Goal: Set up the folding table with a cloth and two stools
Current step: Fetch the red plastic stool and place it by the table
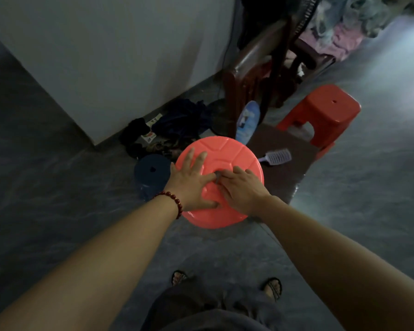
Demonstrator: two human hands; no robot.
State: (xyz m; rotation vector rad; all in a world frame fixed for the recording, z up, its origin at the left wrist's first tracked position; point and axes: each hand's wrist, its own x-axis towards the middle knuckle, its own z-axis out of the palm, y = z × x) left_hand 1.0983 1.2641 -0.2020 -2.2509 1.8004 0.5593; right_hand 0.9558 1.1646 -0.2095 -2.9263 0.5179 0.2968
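A round coral-pink plastic stool stands on the floor in front of me, seen from above. My left hand lies flat on its seat with the fingers spread. My right hand rests on the seat beside it, fingertips at the small centre hole. A dark blue round stool stands just left of the pink one. A red square plastic stool stands further back on the right. A dark brown low surface lies behind the pink stool; whether it is the folding table I cannot tell.
A lilac hairbrush lies on the brown surface. A blue hand fan leans against dark wooden furniture. Dark clothes are heaped by the white wall. My sandalled feet stand on grey floor.
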